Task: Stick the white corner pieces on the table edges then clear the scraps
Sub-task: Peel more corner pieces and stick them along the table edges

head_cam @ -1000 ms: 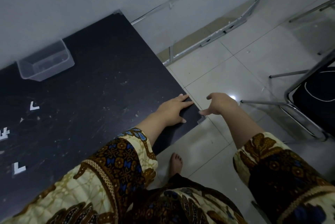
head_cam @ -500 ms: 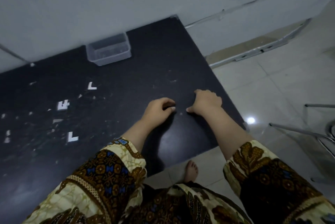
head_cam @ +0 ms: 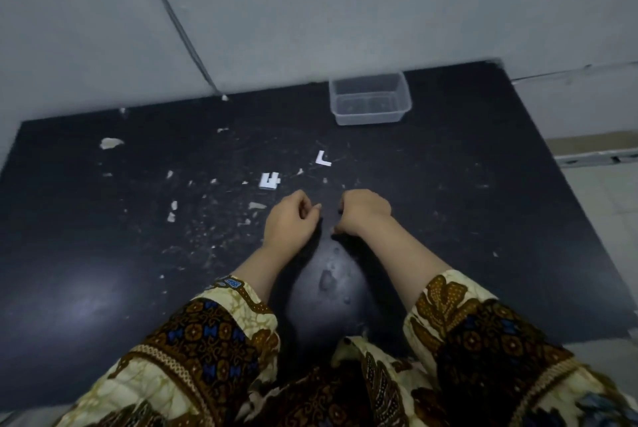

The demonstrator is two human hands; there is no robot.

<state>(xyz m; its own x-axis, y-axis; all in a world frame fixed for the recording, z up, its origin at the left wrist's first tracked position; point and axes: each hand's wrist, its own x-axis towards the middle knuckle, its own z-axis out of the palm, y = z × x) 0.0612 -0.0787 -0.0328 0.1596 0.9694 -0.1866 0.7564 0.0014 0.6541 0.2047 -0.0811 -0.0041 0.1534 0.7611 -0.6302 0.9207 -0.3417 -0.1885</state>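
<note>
A black table (head_cam: 103, 288) fills most of the view, pushed against a grey wall (head_cam: 310, 12) at the far side. A person leans over its near edge, both arms in patterned sleeves reaching to the middle of the tabletop.

A second ago both hands were working at the table's near right corner, over the tiled floor. Now the view has swung back to the centre of the table and the hands have come with it. This suggests that corner is finished and the next piece is about to be fetched.

The left hand (head_cam: 290, 219) rests on the table with fingers curled in loosely; whether it pinches anything cannot be told. The right hand (head_cam: 362, 210) sits just beside it, also curled into a loose fist, knuckles up, and nothing shows in its grip.

A clear plastic tub (head_cam: 370, 116) stands at the far edge, right of centre, and looks empty.

Two white pieces remain. A blocky pair (head_cam: 269, 180) lies just beyond the left hand. A single L-shaped corner piece (head_cam: 322, 158) lies a little farther, between the hands and the tub.

Pale scraps (head_cam: 111, 142) and crumbs are scattered across the left half of the table, so clearing has yet to be done.
</note>
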